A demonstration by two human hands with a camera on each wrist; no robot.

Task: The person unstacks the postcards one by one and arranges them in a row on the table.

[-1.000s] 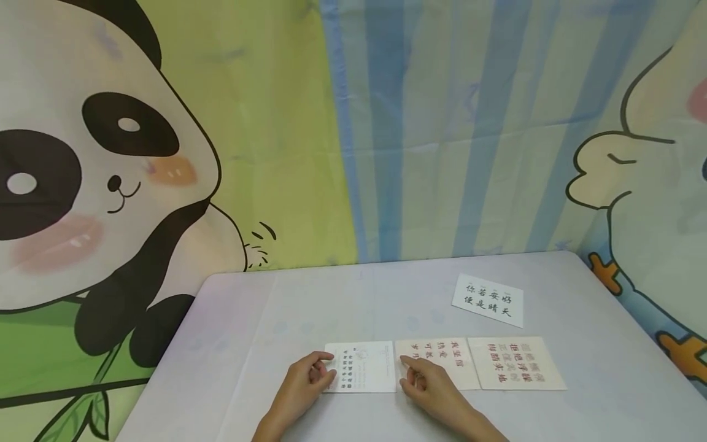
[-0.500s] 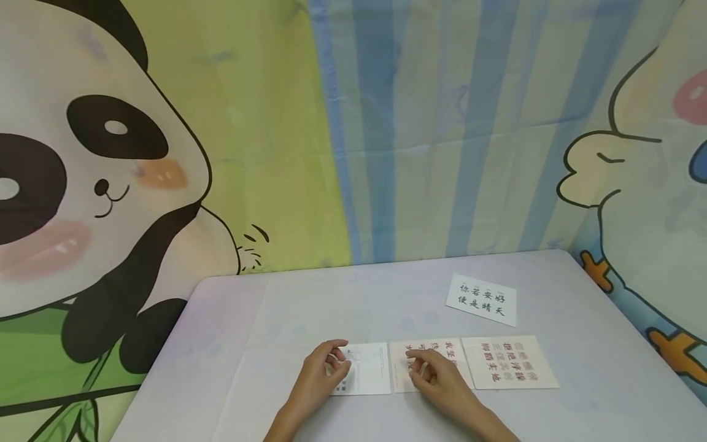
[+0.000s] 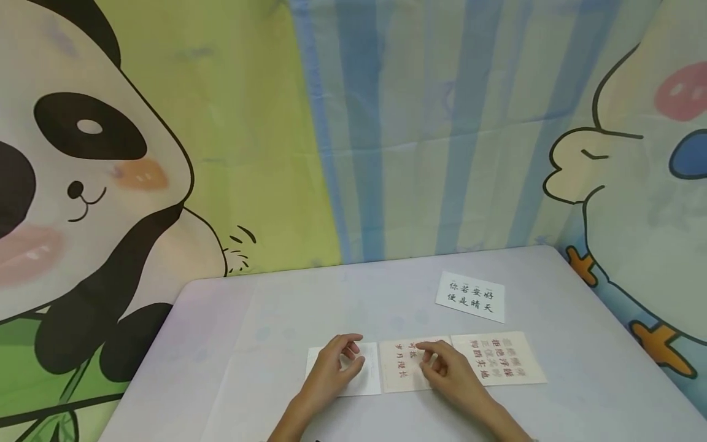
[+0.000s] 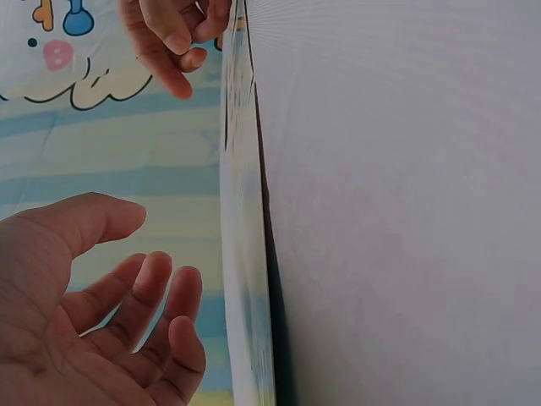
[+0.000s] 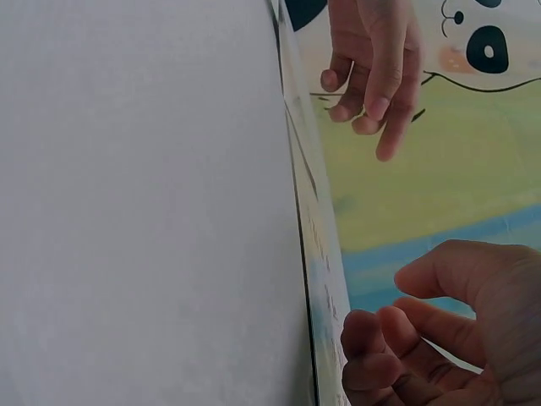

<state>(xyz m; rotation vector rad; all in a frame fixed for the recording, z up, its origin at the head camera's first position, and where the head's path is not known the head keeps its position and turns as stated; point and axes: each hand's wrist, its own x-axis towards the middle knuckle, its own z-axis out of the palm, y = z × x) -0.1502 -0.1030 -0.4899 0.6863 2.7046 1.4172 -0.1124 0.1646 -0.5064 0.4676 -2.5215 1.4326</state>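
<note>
1. Since a second ago, both hands are sitting further along their cards: the left hand (image 3: pixel 331 371) is now lying over the middle of the white card (image 3: pixel 371 376), and the right hand (image 3: pixel 450 377) is covering more of the middle card (image 3: pixel 402 365).
2. Left hand's grip is lying loose above the white card, fingers gently curled and apart, pinching nothing.
3. Right hand's grip is resting its curled fingertips on the middle card, thumb apart from them, clamping nothing.
4. Further right, the beige card (image 3: pixel 508 362) is lying just beside the middle card, and the far card (image 3: pixel 470 296) is sitting well apart, all flat on the table (image 3: pixel 232 344).
5. Wrist views are showing each palm and its parted fingers (image 4: pixel 161 288) from underneath; the printed characters are showing only from the head.
</note>
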